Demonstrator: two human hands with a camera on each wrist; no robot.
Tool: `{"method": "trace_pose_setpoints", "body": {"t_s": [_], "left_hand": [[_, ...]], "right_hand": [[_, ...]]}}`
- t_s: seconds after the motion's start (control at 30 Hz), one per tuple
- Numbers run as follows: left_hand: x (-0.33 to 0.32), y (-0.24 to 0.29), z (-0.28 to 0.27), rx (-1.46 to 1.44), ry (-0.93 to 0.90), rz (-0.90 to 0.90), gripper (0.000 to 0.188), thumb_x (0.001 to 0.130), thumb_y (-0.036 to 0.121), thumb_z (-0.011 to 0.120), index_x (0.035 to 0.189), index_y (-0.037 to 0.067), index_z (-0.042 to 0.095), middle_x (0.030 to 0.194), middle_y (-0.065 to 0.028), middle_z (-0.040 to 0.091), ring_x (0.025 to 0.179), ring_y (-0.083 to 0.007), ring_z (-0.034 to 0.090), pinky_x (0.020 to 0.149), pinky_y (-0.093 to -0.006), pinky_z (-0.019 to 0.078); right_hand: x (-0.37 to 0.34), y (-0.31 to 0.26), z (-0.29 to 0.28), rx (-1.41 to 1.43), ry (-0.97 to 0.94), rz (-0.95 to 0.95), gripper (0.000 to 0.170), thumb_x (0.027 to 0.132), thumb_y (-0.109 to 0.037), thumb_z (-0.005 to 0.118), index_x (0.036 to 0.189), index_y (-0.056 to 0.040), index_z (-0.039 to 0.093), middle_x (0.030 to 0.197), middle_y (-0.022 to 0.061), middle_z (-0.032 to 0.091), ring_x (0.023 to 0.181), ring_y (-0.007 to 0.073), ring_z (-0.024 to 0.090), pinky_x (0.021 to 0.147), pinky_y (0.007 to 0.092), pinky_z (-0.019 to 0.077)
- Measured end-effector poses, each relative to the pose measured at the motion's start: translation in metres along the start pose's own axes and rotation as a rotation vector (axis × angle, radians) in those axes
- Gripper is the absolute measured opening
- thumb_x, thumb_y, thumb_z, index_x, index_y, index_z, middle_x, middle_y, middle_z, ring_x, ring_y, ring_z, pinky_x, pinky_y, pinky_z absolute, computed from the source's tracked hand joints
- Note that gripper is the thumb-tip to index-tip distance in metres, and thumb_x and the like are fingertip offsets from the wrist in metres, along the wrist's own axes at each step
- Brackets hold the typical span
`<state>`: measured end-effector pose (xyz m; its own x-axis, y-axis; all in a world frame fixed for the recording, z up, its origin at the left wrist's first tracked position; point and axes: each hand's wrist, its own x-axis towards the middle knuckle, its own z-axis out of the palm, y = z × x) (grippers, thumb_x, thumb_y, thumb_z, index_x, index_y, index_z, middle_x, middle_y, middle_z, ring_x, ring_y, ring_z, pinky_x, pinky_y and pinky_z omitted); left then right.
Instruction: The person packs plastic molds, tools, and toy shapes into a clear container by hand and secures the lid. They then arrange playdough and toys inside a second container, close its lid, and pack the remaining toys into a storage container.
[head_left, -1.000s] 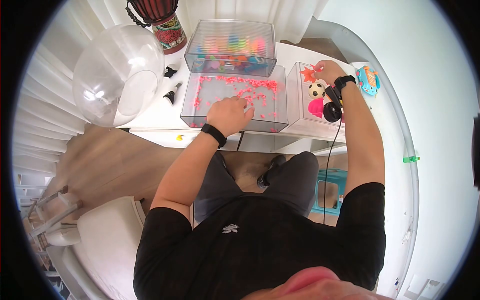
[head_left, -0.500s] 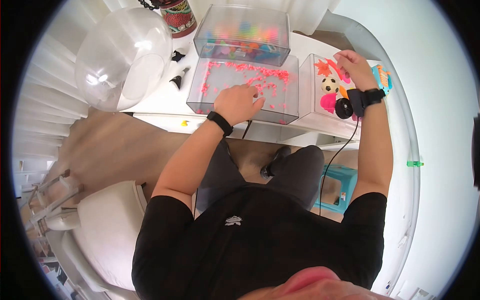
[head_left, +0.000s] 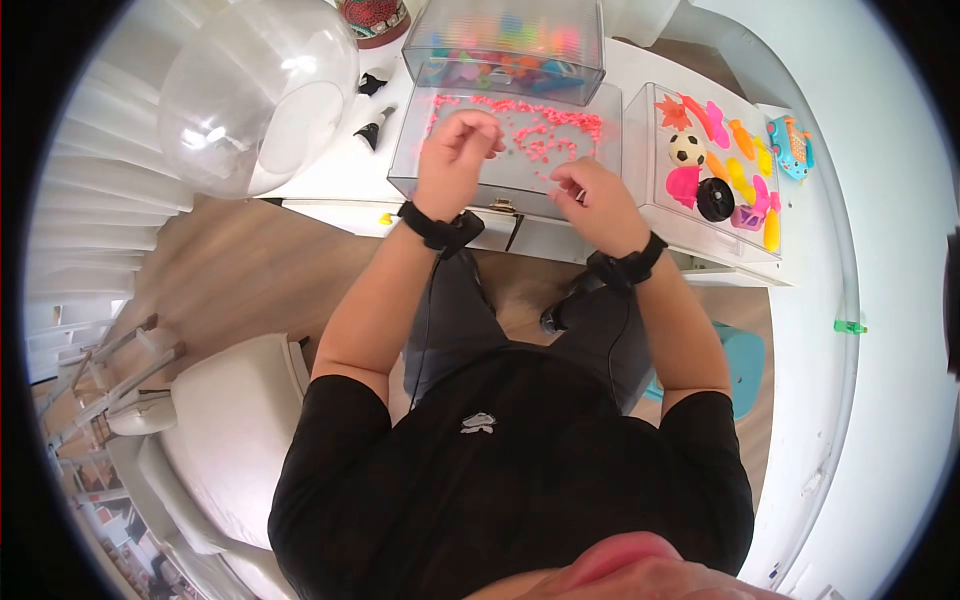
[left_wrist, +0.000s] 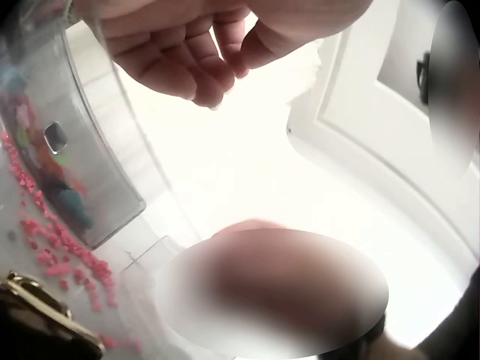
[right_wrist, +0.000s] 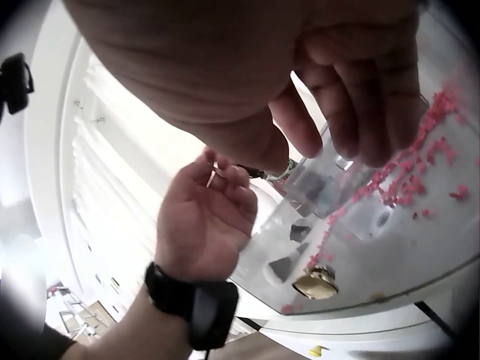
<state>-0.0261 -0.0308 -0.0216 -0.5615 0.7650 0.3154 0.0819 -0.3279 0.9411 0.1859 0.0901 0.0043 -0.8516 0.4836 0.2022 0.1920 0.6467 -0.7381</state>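
Note:
A clear box [head_left: 420, 175] holds many small pink pieces [head_left: 535, 142] scattered over its grey surface. My left hand [head_left: 450, 165] hovers above its left part, fingers loosely bent and nothing between them; the left wrist view shows this hand [left_wrist: 225, 45] above the level of the pieces [left_wrist: 67, 251]. Over the box's front right part is my right hand [head_left: 602, 205], palm down, also with loosely bent fingers. In the right wrist view the right hand [right_wrist: 300, 82] and left hand [right_wrist: 206, 217] are apart, and a gold clasp [right_wrist: 316, 282] shows at the box's front.
Behind stands another clear box [head_left: 500, 65] with colourful things. At right, a clear container [head_left: 650, 200] bears a football-patterned ball [head_left: 687, 150], a black round thing [head_left: 715, 200] and several bright toys. A toy phone [head_left: 790, 148] lies beyond. A large transparent globe [head_left: 250, 100] is at left.
My right hand has moved left from the toys to above the box of pink pieces. My left hand has risen off toward the box's left part. The head view has shifted.

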Motion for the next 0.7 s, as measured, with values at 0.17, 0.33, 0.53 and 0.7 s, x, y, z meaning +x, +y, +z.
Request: {"method": "trace_pose_setpoints", "body": {"t_s": [0.17,0.33,0.53,0.7], "left_hand": [[-0.012,0.027,-0.053,-0.1,0.195,0.128,0.01,0.107,0.007,0.059,0.11,0.001,0.066,0.09,-0.0056,0.068,0.084,-0.0137,0.063,0.079,-0.0305,0.0527],[-0.042,0.031,-0.093,-0.06,0.372,0.116,0.011,0.107,0.009,0.059,0.109,0.001,0.065,0.089,-0.0058,0.067,0.082,-0.0133,0.06,0.079,-0.0291,0.0494],[-0.085,0.024,-0.101,0.152,0.242,-0.032,0.009,0.107,0.003,0.057,0.111,-0.001,0.064,0.095,-0.0058,0.066,0.086,-0.0134,0.06,0.082,-0.0285,0.0498],[-0.064,0.037,-0.087,0.351,0.022,0.049,0.01,0.105,-0.002,0.058,0.113,-0.003,0.064,0.098,-0.0045,0.065,0.09,-0.012,0.062,0.085,-0.028,0.0522]], "right_hand": [[-0.008,-0.001,0.018,-0.115,0.12,0.008,0.021,0.091,-0.018,0.077,0.107,-0.0065,0.07,0.102,0.0096,0.069,0.084,0.0299,0.07,0.074,0.0402,0.0558],[-0.011,-0.003,0.016,-0.121,0.188,-0.016,0.018,0.09,-0.019,0.078,0.103,-0.0082,0.071,0.098,0.0071,0.069,0.081,0.0284,0.069,0.069,0.0381,0.0546],[-0.01,0.001,0.018,-0.167,0.167,-0.051,0.013,0.089,-0.017,0.078,0.094,-0.0085,0.069,0.093,0.0062,0.067,0.076,0.0296,0.066,0.064,0.0387,0.0512],[-0.008,-0.002,0.018,-0.152,0.162,-0.043,0.013,0.089,-0.017,0.078,0.093,-0.0086,0.069,0.091,0.0061,0.066,0.075,0.0292,0.066,0.063,0.0387,0.0503]]}}
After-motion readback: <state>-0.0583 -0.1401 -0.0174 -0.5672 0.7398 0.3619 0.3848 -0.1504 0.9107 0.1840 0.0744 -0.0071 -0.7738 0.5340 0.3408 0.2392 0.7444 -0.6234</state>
